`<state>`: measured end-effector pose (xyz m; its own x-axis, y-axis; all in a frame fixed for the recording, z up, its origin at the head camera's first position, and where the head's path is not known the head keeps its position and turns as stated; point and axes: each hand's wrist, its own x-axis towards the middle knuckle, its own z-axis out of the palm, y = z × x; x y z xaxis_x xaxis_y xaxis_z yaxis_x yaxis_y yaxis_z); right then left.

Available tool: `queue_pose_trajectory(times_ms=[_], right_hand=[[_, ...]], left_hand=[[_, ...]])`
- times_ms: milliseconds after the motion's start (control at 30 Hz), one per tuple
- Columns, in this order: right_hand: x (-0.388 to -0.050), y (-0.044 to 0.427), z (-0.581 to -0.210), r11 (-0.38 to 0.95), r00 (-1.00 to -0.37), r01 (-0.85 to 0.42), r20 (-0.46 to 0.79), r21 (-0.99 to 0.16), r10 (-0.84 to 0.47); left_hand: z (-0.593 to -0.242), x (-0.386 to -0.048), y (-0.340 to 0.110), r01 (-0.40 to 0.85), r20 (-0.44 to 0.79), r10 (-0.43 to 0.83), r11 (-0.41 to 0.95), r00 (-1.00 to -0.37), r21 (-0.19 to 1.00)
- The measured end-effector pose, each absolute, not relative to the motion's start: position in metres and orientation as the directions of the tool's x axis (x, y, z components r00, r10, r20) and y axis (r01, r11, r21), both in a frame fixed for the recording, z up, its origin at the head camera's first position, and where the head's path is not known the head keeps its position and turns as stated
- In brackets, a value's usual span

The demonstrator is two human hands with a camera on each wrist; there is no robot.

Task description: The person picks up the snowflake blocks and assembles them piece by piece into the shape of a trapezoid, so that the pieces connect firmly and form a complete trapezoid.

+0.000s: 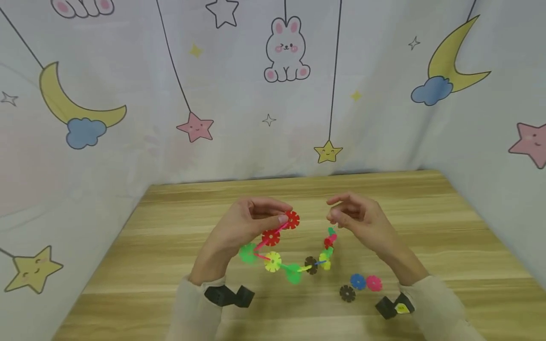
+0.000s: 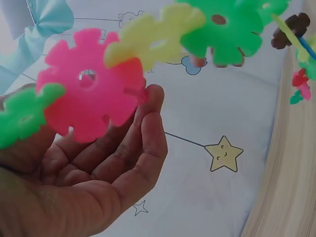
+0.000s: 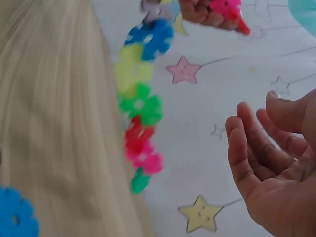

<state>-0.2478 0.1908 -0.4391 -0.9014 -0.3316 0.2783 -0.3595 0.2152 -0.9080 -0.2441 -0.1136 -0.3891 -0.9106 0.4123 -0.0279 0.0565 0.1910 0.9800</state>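
Note:
A chain of interlocking snowflake discs [image 1: 273,261] in several colors hangs in a curve above the table. My left hand [image 1: 245,221] pinches the red disc [image 1: 292,219] at one end between thumb and fingers. In the left wrist view, a large pink disc [image 2: 89,84] partly covers the fingers of that hand. The other end, a small green disc [image 3: 140,180], dangles free. Just above that end in the head view is my right hand [image 1: 360,217], its fingers loosely bent and holding nothing. The right wrist view shows a gap between the right hand [image 3: 276,168] and the chain.
Three loose discs, black [image 1: 347,293], blue [image 1: 358,282] and pink [image 1: 374,283], lie on the wooden table [image 1: 170,208] near the right wrist. A cartoon-printed white curtain [image 1: 239,90] surrounds the table's back and sides. Each wrist wears a small black camera [image 1: 228,296].

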Motion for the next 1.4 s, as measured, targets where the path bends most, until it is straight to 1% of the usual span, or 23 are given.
queue_pose_trajectory(times_ms=[67, 167, 300, 367, 433, 467, 500, 533, 567, 600, 667, 733, 833, 900, 967, 1033, 1133, 1233, 1300, 1400], right_hand=[[-0.251, 0.209, -0.454, 0.23, -0.891, -0.366, 0.267, -0.902, -0.367], [-0.257, 0.233, -0.48, 0.2, -0.838, -0.36, 0.222, -0.911, -0.499], [-0.257, 0.256, -0.511, 0.153, -0.725, -0.302, 0.122, -0.941, -0.678], [-0.254, 0.261, -0.519, 0.092, -0.669, -0.245, 0.099, -0.965, -0.737], [-0.253, 0.263, -0.524, 0.0, -0.597, -0.176, 0.106, -0.984, -0.795], [-0.252, 0.264, -0.525, -0.03, -0.575, -0.148, 0.111, -0.988, -0.811], [-0.251, 0.264, -0.525, -0.044, -0.563, -0.125, 0.107, -0.991, -0.819], [-0.25, 0.264, -0.525, -0.045, -0.559, -0.129, 0.11, -0.991, -0.822], [-0.248, 0.265, -0.525, -0.031, -0.564, -0.142, 0.107, -0.989, -0.819], [-0.247, 0.266, -0.525, -0.005, -0.576, -0.183, 0.112, -0.983, -0.81], [-0.242, 0.269, -0.525, 0.087, -0.617, -0.273, 0.105, -0.958, -0.78], [-0.236, 0.271, -0.525, 0.182, -0.641, -0.359, 0.1, -0.915, -0.761], [-0.23, 0.27, -0.526, 0.285, -0.656, -0.433, 0.082, -0.855, -0.75], [-0.228, 0.268, -0.526, 0.319, -0.663, -0.449, 0.072, -0.834, -0.746], [-0.227, 0.265, -0.525, 0.326, -0.671, -0.449, 0.073, -0.832, -0.738], [-0.227, 0.263, -0.524, 0.342, -0.703, -0.425, 0.067, -0.838, -0.708], [-0.228, 0.259, -0.519, 0.378, -0.79, -0.339, 0.043, -0.862, -0.612], [-0.232, 0.253, -0.511, 0.388, -0.864, -0.288, 0.063, -0.875, -0.5], [-0.236, 0.247, -0.502, 0.378, -0.891, -0.283, 0.096, -0.881, -0.443], [-0.238, 0.234, -0.485, 0.323, -0.902, -0.308, 0.167, -0.895, -0.398]], left_hand=[[-0.388, -0.245, -0.118, 0.06, -0.02, 0.394, 0.19, -0.919, 0.98], [-0.386, -0.244, -0.125, 0.063, -0.009, 0.365, 0.185, -0.931, 0.981], [-0.384, -0.245, -0.13, 0.067, 0.0, 0.331, 0.19, -0.944, 0.979], [-0.384, -0.246, -0.131, 0.075, 0.009, 0.328, 0.191, -0.945, 0.979], [-0.384, -0.247, -0.132, 0.081, 0.015, 0.326, 0.19, -0.945, 0.978], [-0.384, -0.247, -0.133, 0.083, 0.017, 0.326, 0.191, -0.945, 0.978], [-0.385, -0.247, -0.134, 0.086, 0.019, 0.325, 0.193, -0.945, 0.977], [-0.385, -0.246, -0.134, 0.087, 0.02, 0.322, 0.196, -0.946, 0.977], [-0.385, -0.246, -0.135, 0.086, 0.019, 0.317, 0.198, -0.948, 0.976], [-0.384, -0.246, -0.135, 0.087, 0.019, 0.314, 0.203, -0.949, 0.975], [-0.384, -0.245, -0.136, 0.083, 0.014, 0.304, 0.213, -0.953, 0.974], [-0.383, -0.246, -0.136, 0.085, 0.016, 0.307, 0.212, -0.952, 0.974], [-0.382, -0.246, -0.135, 0.085, 0.018, 0.314, 0.202, -0.949, 0.976], [-0.383, -0.247, -0.135, 0.094, 0.027, 0.322, 0.193, -0.946, 0.977], [-0.383, -0.247, -0.135, 0.101, 0.035, 0.321, 0.191, -0.946, 0.976], [-0.384, -0.248, -0.134, 0.103, 0.038, 0.325, 0.186, -0.945, 0.977], [-0.385, -0.248, -0.132, 0.104, 0.037, 0.337, 0.182, -0.941, 0.978], [-0.385, -0.248, -0.13, 0.097, 0.03, 0.35, 0.175, -0.936, 0.98], [-0.384, -0.247, -0.13, 0.089, 0.023, 0.354, 0.173, -0.935, 0.981], [-0.383, -0.246, -0.128, 0.086, 0.019, 0.361, 0.17, -0.932, 0.982]])
